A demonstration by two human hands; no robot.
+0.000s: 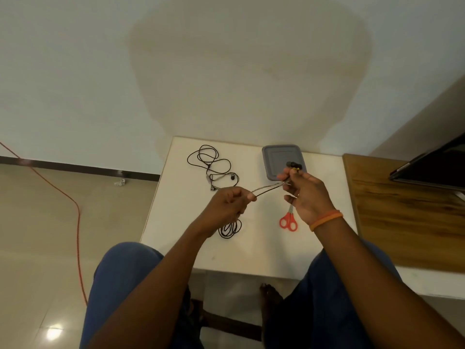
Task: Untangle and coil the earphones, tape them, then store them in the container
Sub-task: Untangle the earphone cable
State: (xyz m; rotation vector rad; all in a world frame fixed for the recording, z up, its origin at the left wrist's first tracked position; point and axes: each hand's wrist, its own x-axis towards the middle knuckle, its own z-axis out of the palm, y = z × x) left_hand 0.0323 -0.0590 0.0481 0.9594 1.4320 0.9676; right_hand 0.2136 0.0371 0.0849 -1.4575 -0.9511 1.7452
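Observation:
Above the small white table (pixel 176 222), both hands hold one pair of earphones. My right hand (pixel 305 195) pinches the cable just under the black earbuds (pixel 293 165), which stick up above its fingers. My left hand (pixel 227 202) pinches the same cable (pixel 266 188), which is stretched taut between the two hands. The rest of that cable hangs below my left hand in black loops (pixel 230 229) touching the table. A second black pair of earphones (pixel 212 166) lies loose and tangled at the table's far left. The grey container (pixel 273 157), with its lid on, sits at the far right.
Red-handled scissors (pixel 288 220) lie on the table under my right wrist. A wooden board (pixel 402 212) with a dark laptop (pixel 432 170) adjoins the table on the right. An orange cord (pixel 75 210) runs across the floor at left. My knees are below the table's near edge.

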